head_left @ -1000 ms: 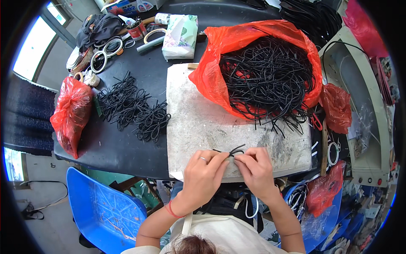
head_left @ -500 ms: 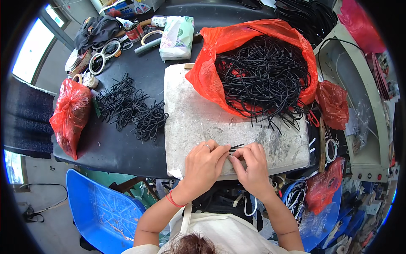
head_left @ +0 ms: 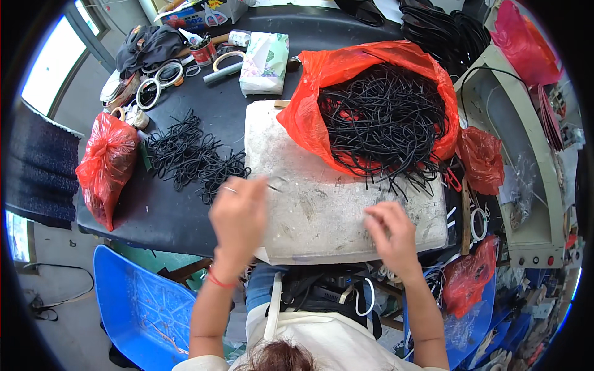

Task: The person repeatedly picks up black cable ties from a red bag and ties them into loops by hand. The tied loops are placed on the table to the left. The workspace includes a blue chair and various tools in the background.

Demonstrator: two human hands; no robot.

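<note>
My left hand point(head_left: 239, 209) is closed on a thin black cord point(head_left: 276, 184), its ends sticking out to the right, smeared by motion. It is over the left edge of a stained white board point(head_left: 309, 229), close to a heap of looped black cords point(head_left: 198, 154). Over the board's right part, my right hand point(head_left: 395, 238) holds nothing that I can see; its fingers are bent and apart. An open red plastic bag point(head_left: 303, 139) lies on the board's far side, full of tangled black cords point(head_left: 383, 117), some spilling over its near rim.
A tied red bag point(head_left: 106, 167) sits at the table's left edge. Farther back are tape rolls point(head_left: 148, 94), a tissue pack point(head_left: 265, 63) and a dark cloth point(head_left: 145, 46). Blue bins point(head_left: 142, 303) stand below the table, and a beige machine point(head_left: 538, 204) is at the right.
My hands have parted. The left moved left and away from me with the cord, toward the looped heap; the right let go and shifted right.
</note>
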